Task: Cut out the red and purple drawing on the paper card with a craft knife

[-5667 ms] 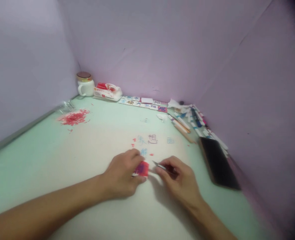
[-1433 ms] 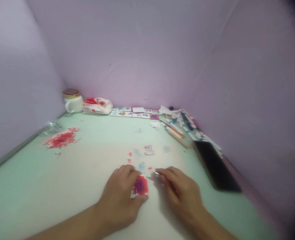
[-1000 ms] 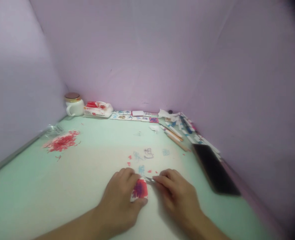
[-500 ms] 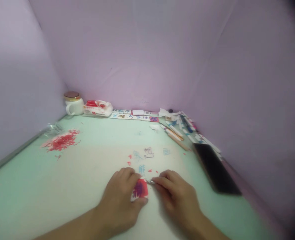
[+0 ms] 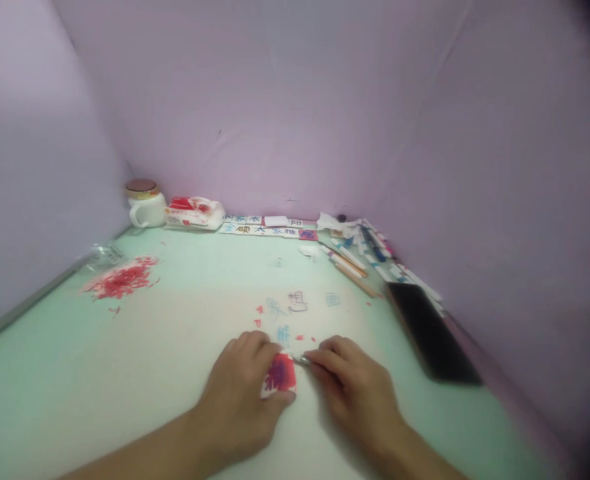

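Observation:
My left hand (image 5: 247, 390) is closed around a small, flat carving block (image 5: 281, 375), thumb at its near edge and fingers along the far side. The block has a red face with a dark purple character and white patches at its left. Pinched in my right hand (image 5: 357, 387) is a slim carving knife (image 5: 303, 359); its silver tip is at the block's upper right corner, and I cannot tell if it touches. Most of the knife is hidden by my fingers. Small red shavings (image 5: 299, 337) lie just beyond, near blue and purple characters marked on the tabletop (image 5: 175, 373).
A heap of red shavings (image 5: 125, 279) lies at left. Along the back stand a lidded white mug (image 5: 147, 208), a wipes pack (image 5: 195, 215) and rows of character tiles (image 5: 259, 230). Pens (image 5: 345, 260) and a dark phone (image 5: 431, 333) lie at right. Purplish walls enclose the table.
The view has shifted very slightly. Both hands keep their grip on the block and the knife, nearly in the same place, and the purple character shows a little more clearly.

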`<action>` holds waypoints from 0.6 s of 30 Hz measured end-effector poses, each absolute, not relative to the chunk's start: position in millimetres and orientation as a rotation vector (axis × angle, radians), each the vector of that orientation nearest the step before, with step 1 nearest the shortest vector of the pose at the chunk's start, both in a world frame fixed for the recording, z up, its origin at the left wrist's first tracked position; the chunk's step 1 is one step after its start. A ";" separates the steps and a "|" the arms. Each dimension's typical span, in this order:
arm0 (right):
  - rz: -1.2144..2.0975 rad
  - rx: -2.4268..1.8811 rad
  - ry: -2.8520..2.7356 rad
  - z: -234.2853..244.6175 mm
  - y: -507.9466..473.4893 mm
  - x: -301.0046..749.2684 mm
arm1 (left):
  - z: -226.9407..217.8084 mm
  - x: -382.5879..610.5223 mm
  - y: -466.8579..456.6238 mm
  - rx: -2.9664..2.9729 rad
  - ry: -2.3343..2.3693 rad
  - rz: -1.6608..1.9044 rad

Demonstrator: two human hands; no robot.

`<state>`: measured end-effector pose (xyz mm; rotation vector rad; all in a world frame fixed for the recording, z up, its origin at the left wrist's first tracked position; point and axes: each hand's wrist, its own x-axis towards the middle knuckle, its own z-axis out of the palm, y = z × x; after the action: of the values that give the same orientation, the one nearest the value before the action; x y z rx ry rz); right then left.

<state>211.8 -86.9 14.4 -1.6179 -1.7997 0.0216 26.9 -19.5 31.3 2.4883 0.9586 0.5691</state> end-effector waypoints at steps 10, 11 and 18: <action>0.086 -1.591 -1.803 12.7 -88.4 212.9 | 29.6 25.8 -19.8 2.491 0.941 0.565; 0.095 -1.588 -1.808 12.5 -88.5 213.2 | 29.3 25.9 -19.5 2.489 0.942 0.568; 0.087 -1.597 -1.767 10.8 -88.2 214.9 | 28.4 26.3 -18.2 2.487 0.944 0.549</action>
<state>214.9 -88.2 10.8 -1.5971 -1.7671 0.0872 26.3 -18.2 28.4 2.4869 0.9435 0.5486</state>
